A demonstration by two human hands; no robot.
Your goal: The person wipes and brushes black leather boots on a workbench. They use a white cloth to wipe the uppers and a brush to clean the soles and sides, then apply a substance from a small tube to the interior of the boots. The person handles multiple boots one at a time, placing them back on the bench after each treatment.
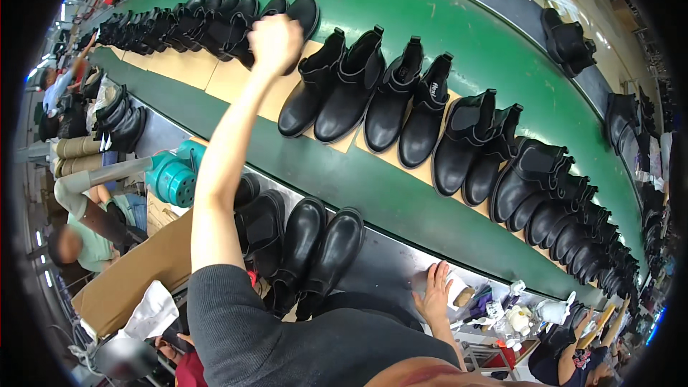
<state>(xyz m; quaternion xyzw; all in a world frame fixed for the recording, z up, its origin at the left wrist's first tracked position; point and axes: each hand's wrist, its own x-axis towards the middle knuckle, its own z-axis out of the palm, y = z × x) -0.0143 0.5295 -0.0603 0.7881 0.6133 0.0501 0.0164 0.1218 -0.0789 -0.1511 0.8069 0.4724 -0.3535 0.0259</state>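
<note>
Left grip (276,44) at boots (307,16) (can't tell if holding); right grip (434,295) open on worktop (390,249) between other boots (337,245) and clutter (517,319).

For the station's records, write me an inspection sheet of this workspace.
Surface: green tabletop, with a metal ledge on the near side.
Job's things: black boots in a long row, many on tan sheets; more on the ledge.
Clutter: purple cloth and white items near the right hand.
Hands: left curled at the boots, grip unclear; right open, fingers spread.
Cables: none clearly made out.
Surroundings: other people; teal device at left.
</note>
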